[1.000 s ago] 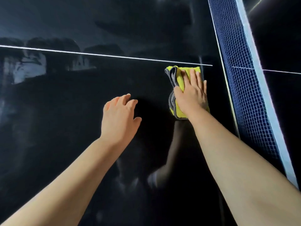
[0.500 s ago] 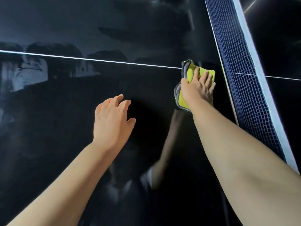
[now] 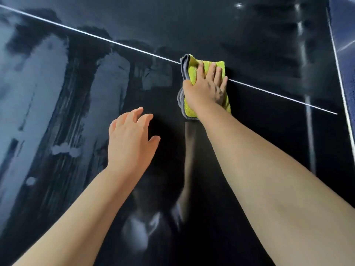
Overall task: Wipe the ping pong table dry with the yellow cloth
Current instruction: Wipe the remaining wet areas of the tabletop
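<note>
Net edge (image 3: 343, 25) peeks in at far right, wet streaks (image 3: 38, 93) all over the left of the ping pong table (image 3: 249, 35). Right hand (image 3: 205, 89) presses flat-fingered on the yellow cloth (image 3: 192, 73), upper centre over the white line (image 3: 96, 36); left hand (image 3: 128, 143) hovers spread, holding nothing

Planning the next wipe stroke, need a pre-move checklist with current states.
1. Right hand flat on yellow cloth: ok.
2. Cloth on ping pong table, across white line: ok.
3. Left hand free, apart from cloth: ok.
4. Table left of the hands dry: not ok, pale wet streaks.
5. Cloth apart from net: ok.
6. How soaked the cloth is: cannot tell.
</note>
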